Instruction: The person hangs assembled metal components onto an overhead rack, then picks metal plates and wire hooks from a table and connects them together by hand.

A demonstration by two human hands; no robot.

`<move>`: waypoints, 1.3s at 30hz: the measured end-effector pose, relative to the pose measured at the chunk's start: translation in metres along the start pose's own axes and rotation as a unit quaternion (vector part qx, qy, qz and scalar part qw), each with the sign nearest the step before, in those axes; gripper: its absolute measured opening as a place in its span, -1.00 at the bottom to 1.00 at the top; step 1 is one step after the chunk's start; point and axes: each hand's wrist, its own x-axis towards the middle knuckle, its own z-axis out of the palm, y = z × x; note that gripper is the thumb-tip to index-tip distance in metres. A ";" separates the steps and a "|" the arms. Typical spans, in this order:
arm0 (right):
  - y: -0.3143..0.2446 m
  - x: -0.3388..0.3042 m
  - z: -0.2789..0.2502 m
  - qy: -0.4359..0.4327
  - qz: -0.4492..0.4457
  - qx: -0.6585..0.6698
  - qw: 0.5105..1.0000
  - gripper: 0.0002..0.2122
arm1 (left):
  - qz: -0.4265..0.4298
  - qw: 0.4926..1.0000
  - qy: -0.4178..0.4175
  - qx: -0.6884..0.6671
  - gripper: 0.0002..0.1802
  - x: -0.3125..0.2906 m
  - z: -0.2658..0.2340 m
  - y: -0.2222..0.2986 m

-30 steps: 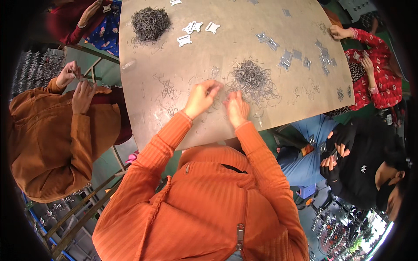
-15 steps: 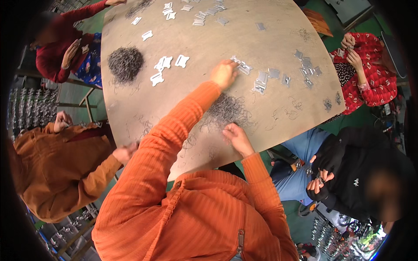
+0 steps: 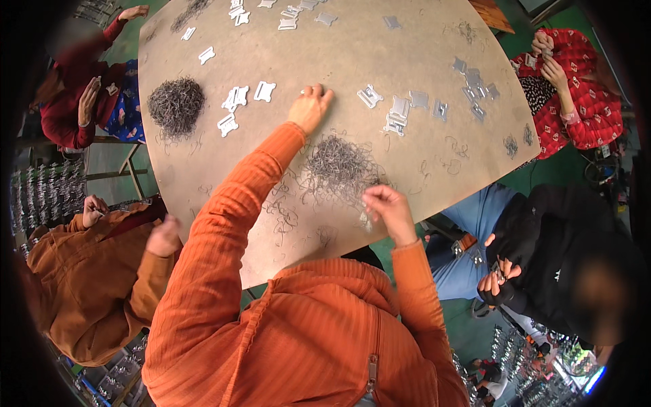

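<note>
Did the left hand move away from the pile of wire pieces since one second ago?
Yes. The left hand went forward past the wire pile, reaching farther across the table.

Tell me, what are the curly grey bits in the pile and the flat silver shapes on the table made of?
The curly grey pile between the left hand and right hand looks like thin bent metal wire: dull grey, tangled, springy strands. The flat silver shapes look like stamped sheet metal, pale and slightly shiny with clean cut edges. The table seems a worn brown board, matt and scuffed; wood or fibreboard, hard to tell.
</note>
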 end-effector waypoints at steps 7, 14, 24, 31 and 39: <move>-0.050 -0.005 0.018 0.017 -0.027 0.080 0.996 -0.90 | -0.320 0.822 0.107 -0.459 -0.80 -0.059 -0.031 -0.029; -0.081 -0.017 0.047 -0.008 -0.059 0.053 0.997 -0.88 | -0.295 0.455 0.032 -0.840 -0.61 -0.125 -0.125 0.042; -0.093 -0.020 0.057 -0.011 -0.036 0.111 0.993 -0.89 | -0.244 0.409 0.132 -0.870 -0.75 -0.154 -0.154 0.079; -0.094 -0.009 0.045 0.001 -0.004 0.179 0.984 -0.86 | -0.197 0.411 0.151 -0.877 -0.76 -0.148 -0.138 0.088; -0.086 -0.001 0.028 0.158 -0.295 0.026 0.942 -0.92 | -0.103 0.652 0.014 -0.751 -0.60 -0.067 -0.110 0.054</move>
